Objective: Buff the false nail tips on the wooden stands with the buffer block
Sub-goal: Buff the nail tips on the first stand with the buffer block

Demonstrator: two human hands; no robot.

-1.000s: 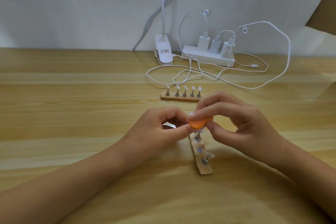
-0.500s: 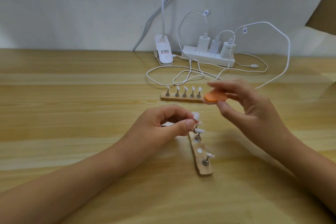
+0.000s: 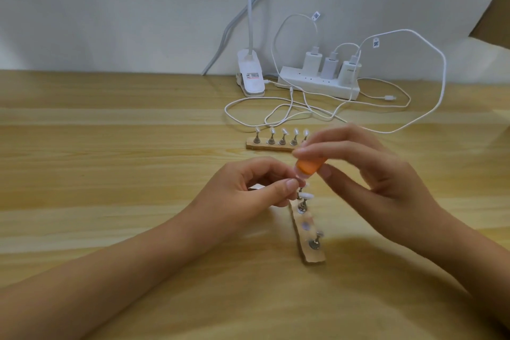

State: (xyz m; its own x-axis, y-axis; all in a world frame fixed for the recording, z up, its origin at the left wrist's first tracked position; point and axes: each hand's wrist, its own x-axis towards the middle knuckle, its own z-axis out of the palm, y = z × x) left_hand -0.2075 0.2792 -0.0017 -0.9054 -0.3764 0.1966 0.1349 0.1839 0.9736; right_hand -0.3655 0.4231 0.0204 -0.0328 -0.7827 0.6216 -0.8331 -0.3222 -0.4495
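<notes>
My right hand (image 3: pixel 367 182) pinches a small orange buffer block (image 3: pixel 392 166) between fingers and thumb, just above the far end of the near wooden stand (image 3: pixel 309 243). That stand lies lengthwise toward me and carries metal pegs with white nail tips (image 3: pixel 389 196). My left hand (image 3: pixel 248 190) pinches a peg at the stand's far end, right under the block; the tip there is hidden by my fingers. A second wooden stand (image 3: pixel 271 145) with several upright nail tips lies crosswise farther back.
A white power strip (image 3: pixel 317 84) with three chargers sits at the back by the wall, its white cables (image 3: pixel 289 110) looping over the table toward the far stand. A white clip lamp base (image 3: pixel 250 77) stands left of it. The table is light wood.
My right hand lifted the buffer block up and to the right away from the near stand, then brought it back down over the peg that my left hand holds.
</notes>
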